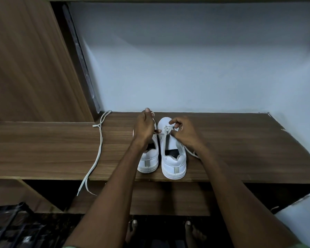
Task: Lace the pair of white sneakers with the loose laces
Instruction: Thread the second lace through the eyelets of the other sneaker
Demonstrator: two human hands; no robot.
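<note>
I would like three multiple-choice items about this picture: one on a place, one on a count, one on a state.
1. Where does the spare grey-white shoelace lie?
A. left of the sneakers
B. inside a sneaker
C. on the floor only

2. How many white low-top sneakers stand on the brown wooden shelf?
A. one
B. two
C. three

3. What is the right hand doing?
A. lying flat
B. pinching the lace on the right sneaker
C. lifting a sneaker

Answers: 1 A, it runs across the shelf left of the left sneaker. 2 B, a pair stands side by side. 3 B, its fingers curl at the eyelets.
</note>
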